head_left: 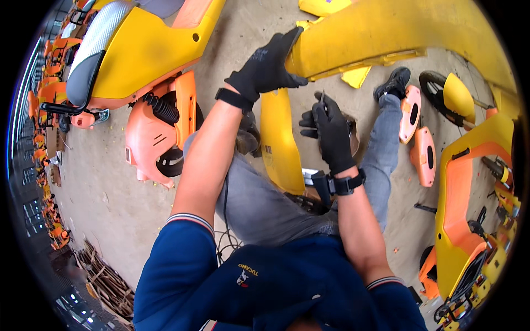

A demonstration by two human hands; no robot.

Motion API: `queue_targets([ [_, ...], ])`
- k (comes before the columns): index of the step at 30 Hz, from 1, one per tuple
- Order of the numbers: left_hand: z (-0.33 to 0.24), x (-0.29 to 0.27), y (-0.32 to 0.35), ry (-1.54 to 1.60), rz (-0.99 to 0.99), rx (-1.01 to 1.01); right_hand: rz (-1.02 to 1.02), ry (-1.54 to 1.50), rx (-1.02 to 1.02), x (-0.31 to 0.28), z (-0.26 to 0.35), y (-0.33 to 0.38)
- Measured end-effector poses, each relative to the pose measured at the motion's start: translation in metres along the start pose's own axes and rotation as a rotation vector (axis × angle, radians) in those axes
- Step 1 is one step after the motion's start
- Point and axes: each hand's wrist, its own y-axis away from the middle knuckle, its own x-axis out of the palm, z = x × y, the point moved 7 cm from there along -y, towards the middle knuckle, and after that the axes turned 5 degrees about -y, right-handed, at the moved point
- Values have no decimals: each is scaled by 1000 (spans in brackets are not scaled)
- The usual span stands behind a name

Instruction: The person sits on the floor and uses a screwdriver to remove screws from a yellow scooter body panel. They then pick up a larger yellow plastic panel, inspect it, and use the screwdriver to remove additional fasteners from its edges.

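My left hand (pixel 268 67), in a black glove, presses against the end of a large yellow scooter body panel (pixel 386 30) at the top of the view. Below it my right hand (pixel 330 132), also in a black glove, is closed around a thin dark tool that points upward. A narrow yellow panel (pixel 279 143) lies between my legs on the concrete floor. I wear grey trousers, a blue top and black shoes.
A yellow and orange scooter (pixel 138 60) with a grey seat stands at the upper left. Two orange covers (pixel 419 132) lie on the floor (pixel 94 187) at the right, beside another orange and yellow scooter frame (pixel 469 204). Wooden scraps (pixel 105 281) lie at the lower left.
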Motion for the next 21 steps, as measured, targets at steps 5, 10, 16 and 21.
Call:
queue_targets([
  [5,1,0,0,-14,33,-58,-12,104,42,-3,4,7],
  [10,0,-1,0,-22,30,-53,20,40,-57,2,4,3],
  [16,2,2,0,-11,39,-44,-40,-37,-81,-3,2,1],
  [21,1,2,-1,-15,43,-40,-37,-53,-104,-4,1,0],
])
